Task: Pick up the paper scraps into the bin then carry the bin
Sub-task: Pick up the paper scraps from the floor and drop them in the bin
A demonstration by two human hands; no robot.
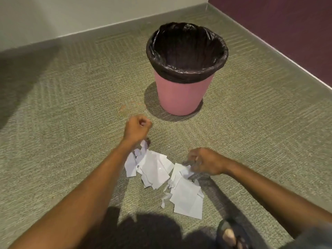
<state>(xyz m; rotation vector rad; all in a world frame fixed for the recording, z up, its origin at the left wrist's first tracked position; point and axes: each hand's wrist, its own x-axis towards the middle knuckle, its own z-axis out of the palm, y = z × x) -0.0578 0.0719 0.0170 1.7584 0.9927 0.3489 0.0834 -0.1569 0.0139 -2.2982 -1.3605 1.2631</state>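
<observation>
A pink bin point(179, 97) lined with a black bag point(186, 51) stands upright on the carpet, and its inside looks dark. White paper scraps point(156, 169) lie in a loose pile in front of it. My left hand point(137, 127) is curled into a fist just above the pile's far left end, between the pile and the bin; a pale bit shows between its fingers and blurred scraps hang under it. My right hand point(206, 162) has its fingers curled down on scraps at the pile's right side and grips them.
Grey-green carpet point(71, 123) covers the floor. A pale wall point(71, 15) runs behind the bin and a dark maroon wall point(287, 33) runs to the right, meeting in a corner. My sandalled foot point(231, 234) is at the bottom edge near the pile.
</observation>
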